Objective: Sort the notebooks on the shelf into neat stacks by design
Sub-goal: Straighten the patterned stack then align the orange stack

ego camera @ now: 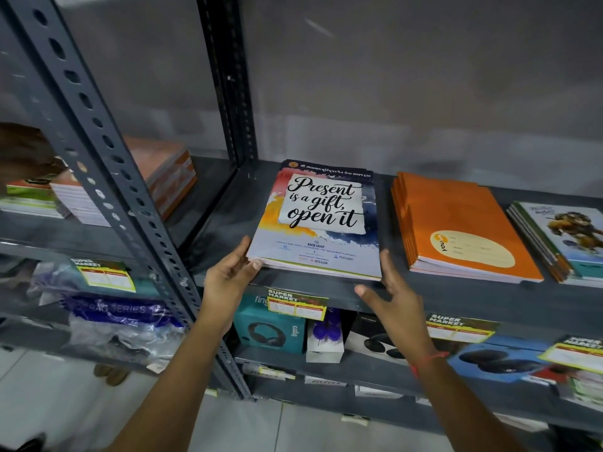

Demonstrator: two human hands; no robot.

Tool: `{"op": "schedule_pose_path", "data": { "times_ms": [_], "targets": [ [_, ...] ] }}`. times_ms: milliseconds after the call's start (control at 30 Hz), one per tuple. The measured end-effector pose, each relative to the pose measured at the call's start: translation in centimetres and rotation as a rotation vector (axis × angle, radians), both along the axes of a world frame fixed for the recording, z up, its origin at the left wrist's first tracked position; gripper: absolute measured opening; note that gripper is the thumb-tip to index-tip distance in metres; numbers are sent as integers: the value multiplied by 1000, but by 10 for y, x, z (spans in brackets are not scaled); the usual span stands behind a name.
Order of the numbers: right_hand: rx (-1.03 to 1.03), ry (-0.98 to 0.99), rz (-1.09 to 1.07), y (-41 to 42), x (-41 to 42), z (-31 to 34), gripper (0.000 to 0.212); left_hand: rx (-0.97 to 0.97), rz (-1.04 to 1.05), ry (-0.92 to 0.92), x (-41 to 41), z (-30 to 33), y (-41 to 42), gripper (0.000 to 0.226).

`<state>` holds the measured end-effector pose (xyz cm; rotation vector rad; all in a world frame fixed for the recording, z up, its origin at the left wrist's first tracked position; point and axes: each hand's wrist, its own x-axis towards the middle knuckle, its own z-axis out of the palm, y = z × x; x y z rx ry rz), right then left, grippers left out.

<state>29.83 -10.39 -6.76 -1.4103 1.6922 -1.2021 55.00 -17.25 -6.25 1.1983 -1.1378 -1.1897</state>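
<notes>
A stack of notebooks with "Present is a gift, open it" covers [318, 220] lies on the grey metal shelf [326, 295]. My left hand [230, 274] touches its near left corner, thumb under the edge. My right hand [390, 295] rests against its near right corner with fingers spread. To the right sits a stack of orange notebooks [456, 223]. Further right is a stack with a cartoon-figure cover [564, 236], partly cut off by the frame's edge.
A slotted upright post [107, 158] divides the shelf units. The left unit holds more notebook stacks [156, 171] and another person's hand [23, 151]. Below are boxed headphones [270, 327], earbud boxes [499, 357], plastic bags [120, 324] and yellow price tags [297, 303].
</notes>
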Motion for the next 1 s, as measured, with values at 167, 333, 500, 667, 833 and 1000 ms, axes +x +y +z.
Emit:
{"op": "schedule_pose_path", "data": {
  "times_ms": [167, 333, 500, 667, 833, 1000],
  "targets": [
    [-65, -63, -87, -3, 4, 1, 63, -8, 22, 23, -5, 0, -4, 48],
    [-60, -99, -130, -8, 4, 2, 57, -6, 65, 30, -7, 0, -5, 44],
    [-60, -157, -132, -17, -3, 3, 57, -38, 105, 32, -11, 0, -5, 43],
    [-18, -241, -102, -20, -10, 2, 60, -13, 26, 57, -8, 0, -8, 49],
    [-17, -282, -119, -21, -8, 5, 56, -1, 52, 76, -8, -1, -12, 44],
    [-34, -279, -153, -21, -3, 4, 53, -3, 123, 78, -9, -3, -17, 42]
  ]
}}
